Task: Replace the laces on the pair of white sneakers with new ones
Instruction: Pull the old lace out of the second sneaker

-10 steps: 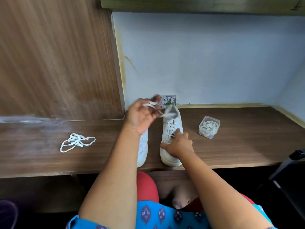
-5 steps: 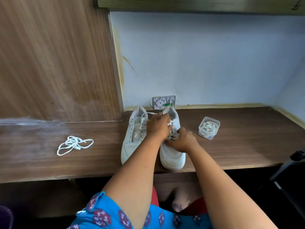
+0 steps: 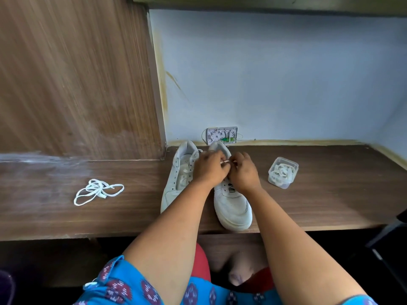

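The white sneakers (image 3: 231,201) are set side by side on the desk (image 3: 330,205), toes at its front edge. A lace (image 3: 225,161) on the right-hand shoe is pinched near the top eyelets by the left hand (image 3: 208,168) and right hand (image 3: 243,172), both closed on it. Unlacing or threading cannot be told apart; careful feeding through eyelets is judged next. Open room lies either side, between a loose lace (image 3: 97,191) and a small tub (image 3: 283,172).

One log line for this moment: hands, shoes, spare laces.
hands: left hand and right hand pinch lace over right sneaker | left sneaker: partly laced | loose lace: desk, left | container: laces inside
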`<state>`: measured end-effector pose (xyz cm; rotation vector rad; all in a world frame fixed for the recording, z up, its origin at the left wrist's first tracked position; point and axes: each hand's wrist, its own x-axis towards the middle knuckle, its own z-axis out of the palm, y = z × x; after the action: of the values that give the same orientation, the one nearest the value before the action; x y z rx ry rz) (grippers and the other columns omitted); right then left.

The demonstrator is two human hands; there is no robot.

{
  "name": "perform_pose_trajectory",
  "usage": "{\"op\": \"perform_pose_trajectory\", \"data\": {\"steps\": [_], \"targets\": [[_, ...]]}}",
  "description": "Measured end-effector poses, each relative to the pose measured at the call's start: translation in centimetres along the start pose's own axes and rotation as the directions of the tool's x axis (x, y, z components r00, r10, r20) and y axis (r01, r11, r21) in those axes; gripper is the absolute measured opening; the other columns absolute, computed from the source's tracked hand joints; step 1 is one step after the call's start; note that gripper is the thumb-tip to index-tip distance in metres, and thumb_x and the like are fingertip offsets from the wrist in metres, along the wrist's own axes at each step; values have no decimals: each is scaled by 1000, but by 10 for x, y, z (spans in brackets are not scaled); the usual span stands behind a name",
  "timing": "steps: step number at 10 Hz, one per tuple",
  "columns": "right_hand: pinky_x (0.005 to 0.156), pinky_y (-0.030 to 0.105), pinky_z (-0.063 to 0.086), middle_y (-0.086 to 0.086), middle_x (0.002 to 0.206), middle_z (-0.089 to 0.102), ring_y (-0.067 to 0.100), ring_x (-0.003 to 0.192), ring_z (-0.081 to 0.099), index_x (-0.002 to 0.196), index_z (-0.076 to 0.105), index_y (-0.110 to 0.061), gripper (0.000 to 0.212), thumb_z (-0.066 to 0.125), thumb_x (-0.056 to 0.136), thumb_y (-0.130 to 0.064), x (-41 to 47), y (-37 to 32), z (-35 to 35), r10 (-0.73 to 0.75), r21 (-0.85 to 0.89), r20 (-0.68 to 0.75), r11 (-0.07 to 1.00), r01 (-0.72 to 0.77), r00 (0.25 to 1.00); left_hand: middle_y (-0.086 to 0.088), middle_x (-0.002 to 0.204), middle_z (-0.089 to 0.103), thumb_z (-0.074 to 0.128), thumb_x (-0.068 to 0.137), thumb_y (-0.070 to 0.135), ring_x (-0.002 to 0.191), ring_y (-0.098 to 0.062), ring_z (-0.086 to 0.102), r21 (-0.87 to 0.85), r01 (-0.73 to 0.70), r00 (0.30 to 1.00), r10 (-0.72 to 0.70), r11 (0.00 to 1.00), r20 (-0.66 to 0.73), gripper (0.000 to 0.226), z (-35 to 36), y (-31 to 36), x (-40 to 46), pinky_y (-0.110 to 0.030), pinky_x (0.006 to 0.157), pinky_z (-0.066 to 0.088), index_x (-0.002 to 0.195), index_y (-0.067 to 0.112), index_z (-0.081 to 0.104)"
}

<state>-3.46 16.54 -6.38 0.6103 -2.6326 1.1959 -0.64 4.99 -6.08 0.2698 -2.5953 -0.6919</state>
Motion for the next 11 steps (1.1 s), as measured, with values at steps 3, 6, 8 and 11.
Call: {"op": "perform_pose_trajectory", "data": {"steps": [3, 6, 8, 11], "targets": [[79, 40, 48, 9, 90, 54, 23, 89, 55, 52, 60, -20, 31, 51, 80, -10, -5, -13, -12, 260, 377, 236, 864, -335, 936, 1, 95, 48, 53, 84, 21, 100, -22, 56, -550, 357, 927, -215, 755, 307, 13, -17, 8, -11, -34, 87, 46, 79, 17, 64], [70, 38, 47, 6, 70, 56, 23, 68, 55, 61, 57, -13, 20, 58, 81, -11, 3, -6, -45, 395, 891, 345, 149, -429, 852, 4, 63, 58, 60, 71, 32, 57, -10, 47, -931, 229, 865, -499, 284, 60, 22, -94, -5, -3, -24, 56, 35, 53, 21, 60], [89, 39, 46, 12, 86, 66, 24, 94, 64, 47, 51, -10, 57, 55, 72, -61, -1, 16, -86, 55, 932, 361, 26, -362, 931, -9, 81, 74, 60, 71, 35, 64, -19, 62, -240, 459, 870, -378, 855, 317, 28, -87, -17, 1, -27, 64, 47, 74, 9, 70], [61, 12, 39, -7, 83, 63, 14, 79, 56, 79, 67, -27, 25, 56, 84, -5, 6, -16, -69, -28, -121, 260, 991, 61, 965, 0, 95, 65, 56, 86, 53, 90, -22, 65, 57, 411, 860, -407, 910, 308, 44, -31, 27, 10, -28, 69, 48, 108, 16, 64]]}}
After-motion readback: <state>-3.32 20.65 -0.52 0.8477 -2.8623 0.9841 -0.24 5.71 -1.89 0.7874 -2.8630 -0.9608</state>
